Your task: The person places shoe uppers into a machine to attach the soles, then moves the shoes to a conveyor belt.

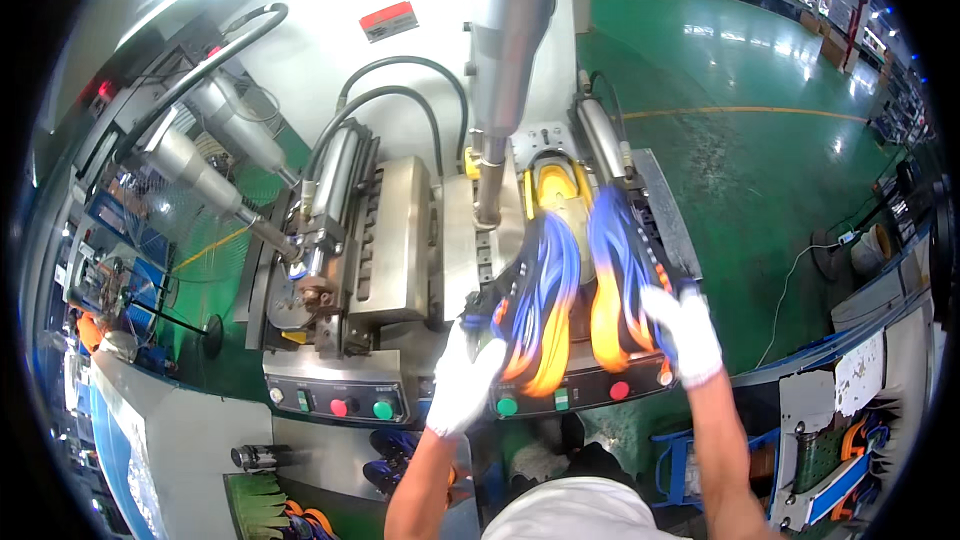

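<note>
Two blue, black and orange sneakers hang over the front right of a metal bench machine (400,260), smeared by motion. My left hand (468,380), in a white glove, is closed on the left sneaker (545,300) along its outer side. The right sneaker (620,280) is gripped at its outer edge by my right hand (688,330), also gloved. Both sneakers point away from me, side by side and apart. Just past them is a yellow shoe-shaped form (558,185) on the machine. My fingertips are partly hidden or blurred.
A control panel (335,398) with red and green buttons runs along the machine's front. A thick metal column (505,40) hangs down at the middle. Cylinders and black hoses (400,65) stand behind. More sneakers (390,460) lie below left; a rack (840,480) holds others at right.
</note>
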`<state>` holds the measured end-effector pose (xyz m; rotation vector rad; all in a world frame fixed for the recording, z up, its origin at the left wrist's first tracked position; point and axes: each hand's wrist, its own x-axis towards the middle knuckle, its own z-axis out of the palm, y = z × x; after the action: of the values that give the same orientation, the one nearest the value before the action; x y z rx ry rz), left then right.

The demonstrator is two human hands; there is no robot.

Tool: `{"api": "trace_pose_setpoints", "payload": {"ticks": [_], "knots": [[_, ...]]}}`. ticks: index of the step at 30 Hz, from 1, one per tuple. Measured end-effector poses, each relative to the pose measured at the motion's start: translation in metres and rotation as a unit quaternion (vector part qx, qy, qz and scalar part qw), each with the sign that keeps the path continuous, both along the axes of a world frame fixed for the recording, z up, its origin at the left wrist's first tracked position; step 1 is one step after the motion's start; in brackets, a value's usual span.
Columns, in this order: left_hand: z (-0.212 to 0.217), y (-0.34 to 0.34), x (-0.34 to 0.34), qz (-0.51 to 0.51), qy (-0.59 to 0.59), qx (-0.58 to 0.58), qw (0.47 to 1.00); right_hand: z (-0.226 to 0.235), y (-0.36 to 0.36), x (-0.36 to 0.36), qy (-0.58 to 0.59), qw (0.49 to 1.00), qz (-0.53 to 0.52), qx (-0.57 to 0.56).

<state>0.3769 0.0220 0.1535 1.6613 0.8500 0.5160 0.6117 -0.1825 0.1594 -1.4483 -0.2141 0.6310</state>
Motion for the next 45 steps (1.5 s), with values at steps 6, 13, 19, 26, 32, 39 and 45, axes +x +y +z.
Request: {"api": "trace_pose_setpoints", "payload": {"ticks": [6,13,19,26,32,39,45], "knots": [[-0.012,-0.083,-0.244,0.057,0.093,-0.072,0.991,-0.130,0.235,0.152,-0.465,0.806,0.098,-0.353],[-0.075,-0.206,-0.402,0.528,0.053,-0.244,0.811,-0.148,0.243,0.158,-0.405,0.837,0.194,-0.312],[-0.252,-0.197,-0.414,0.588,0.236,-0.086,0.769,-0.164,0.232,0.127,-0.525,0.785,0.181,-0.276],[-0.278,-0.184,-0.390,0.453,0.230,-0.025,0.861,-0.138,0.104,-0.248,-0.654,0.581,0.375,-0.308],[-0.240,-0.096,-0.612,0.607,0.245,-0.078,0.752,-0.206,0.092,-0.217,-0.686,0.541,0.394,-0.285],[-0.283,0.001,-0.754,0.621,0.466,-0.090,0.623,-0.161,0.042,-0.320,-0.535,0.556,0.500,-0.393],[-0.304,-0.047,-0.747,0.638,0.313,0.115,0.694,-0.146,0.048,-0.400,-0.443,0.617,0.571,-0.312]]}}
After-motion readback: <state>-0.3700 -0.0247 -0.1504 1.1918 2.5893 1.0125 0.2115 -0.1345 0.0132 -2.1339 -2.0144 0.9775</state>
